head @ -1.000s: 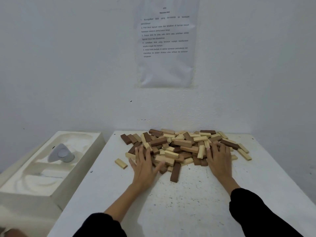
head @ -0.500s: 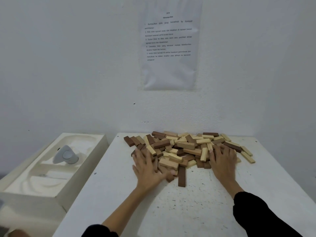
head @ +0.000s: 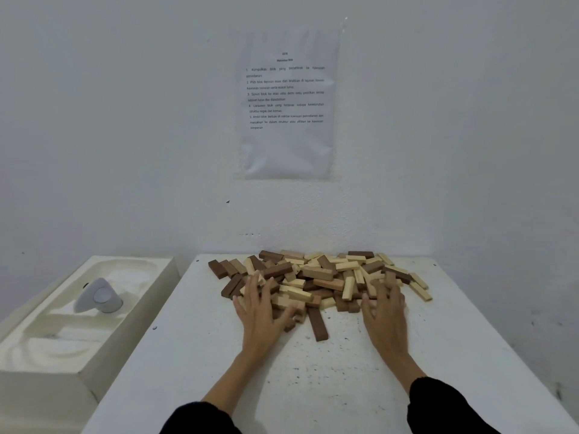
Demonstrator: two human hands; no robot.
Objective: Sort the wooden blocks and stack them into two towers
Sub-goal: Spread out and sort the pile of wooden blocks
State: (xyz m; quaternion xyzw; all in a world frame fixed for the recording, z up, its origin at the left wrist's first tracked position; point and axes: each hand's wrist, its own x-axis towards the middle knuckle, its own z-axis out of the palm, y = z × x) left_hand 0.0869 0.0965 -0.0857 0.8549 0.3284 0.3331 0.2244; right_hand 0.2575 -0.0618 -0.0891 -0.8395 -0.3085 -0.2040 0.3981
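A loose pile of wooden blocks (head: pixel 322 277), pale, mid-brown and dark brown, lies at the far end of the white table (head: pixel 313 380) against the wall. My left hand (head: pixel 261 314) rests flat on the pile's near left edge, fingers spread over the blocks. My right hand (head: pixel 387 314) lies flat at the near right edge, fingers spread, fingertips on the blocks. Neither hand grips a block. One dark brown block (head: pixel 317 324) sticks out of the pile toward me, between the two hands.
A white moulded foam tray (head: pixel 44 346) sits to the left of the table, with a grey rounded object (head: pixel 98 297) in it. A printed sheet (head: pixel 286 104) hangs on the wall above the pile. The wall closes the far side.
My left hand has slid inward against the pile's left edge, and the stray pale block at the near left is no longer lying apart. The right hand has hardly moved.
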